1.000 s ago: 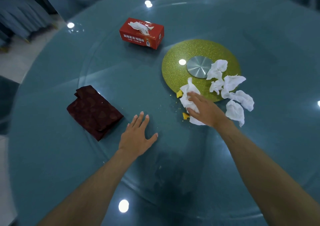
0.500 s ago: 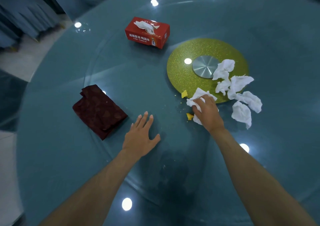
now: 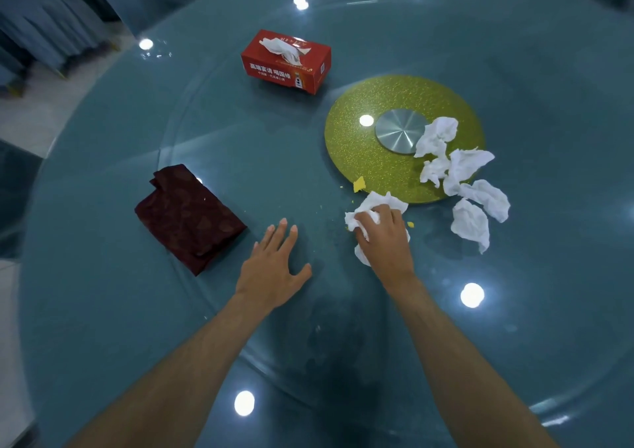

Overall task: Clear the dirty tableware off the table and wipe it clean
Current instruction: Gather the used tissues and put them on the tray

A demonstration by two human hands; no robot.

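My right hand [image 3: 386, 238] grips a crumpled white tissue [image 3: 375, 204] and presses it on the round blue glass table [image 3: 103, 310], just in front of the gold disc [image 3: 363, 152]. A yellow food scrap [image 3: 359, 184] lies at the disc's near edge, and a smaller crumb [image 3: 410, 224] sits right of my hand. Several used white tissues [image 3: 470, 187] lie scattered over the disc's right edge. My left hand [image 3: 274, 265] rests flat on the glass with fingers spread, holding nothing.
A folded dark red cloth [image 3: 188, 217] lies left of my left hand. A red tissue box [image 3: 286, 61] stands at the back with a tissue sticking out. A metal hub [image 3: 399, 131] sits at the disc's centre. Blue-covered chairs [image 3: 44, 25] stand beyond the table's far left.
My right hand has dragged the tissue toward me and leftward, bunching it up and covering the nearer yellow scrap. My left hand has stayed flat in place.
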